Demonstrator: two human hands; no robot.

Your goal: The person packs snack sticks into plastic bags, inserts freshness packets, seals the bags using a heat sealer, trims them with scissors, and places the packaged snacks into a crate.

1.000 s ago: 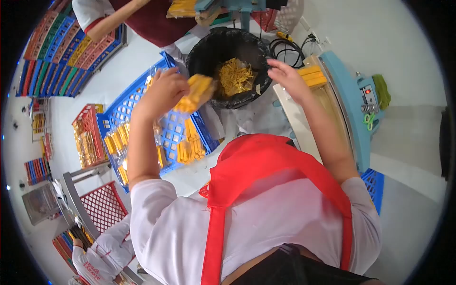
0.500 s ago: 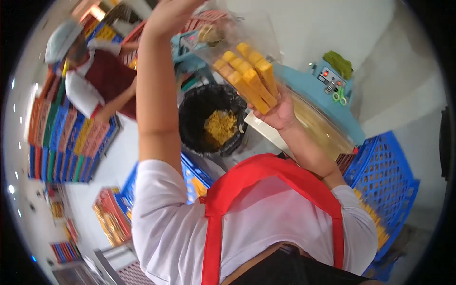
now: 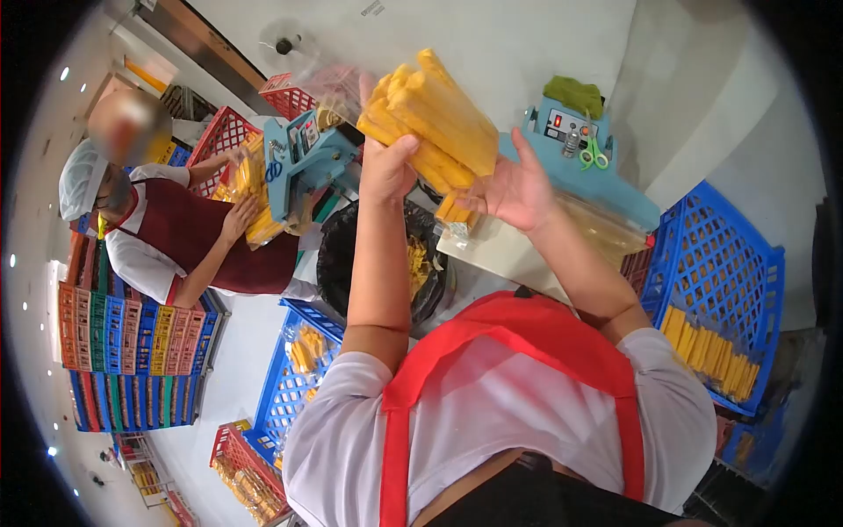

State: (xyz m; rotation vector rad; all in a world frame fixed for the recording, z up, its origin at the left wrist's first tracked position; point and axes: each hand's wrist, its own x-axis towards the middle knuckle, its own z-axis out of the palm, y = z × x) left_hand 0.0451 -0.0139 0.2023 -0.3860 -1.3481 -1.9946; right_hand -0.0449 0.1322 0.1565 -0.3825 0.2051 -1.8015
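My left hand (image 3: 386, 167) is closed around a clear plastic bag of long yellow sticks (image 3: 439, 119), held up tilted in front of me. The thumb presses on the near side of the bag. Close to its lower right side is my right hand (image 3: 516, 191), open, with thumb and fingers apart; whether the fingertips touch the bag I cannot tell. Below the hands, another pack of yellow sticks (image 3: 458, 215) lies at the edge of a white board (image 3: 505, 255). What the sticks are made of is not clear.
A light-blue sealing machine (image 3: 606, 180) carries green scissors (image 3: 594, 154) and a green cloth (image 3: 572, 95). A black-lined bin (image 3: 338, 263) holds yellow scraps. Blue crates (image 3: 716, 263) with packs stand either side. At left, a co-worker (image 3: 206, 228) handles yellow packs beside another blue machine (image 3: 303, 167).
My left hand has come down from high up and now grips the bag of sticks. The right hand, which supported a bag of sticks from below, is now open beside it. The view has shifted.
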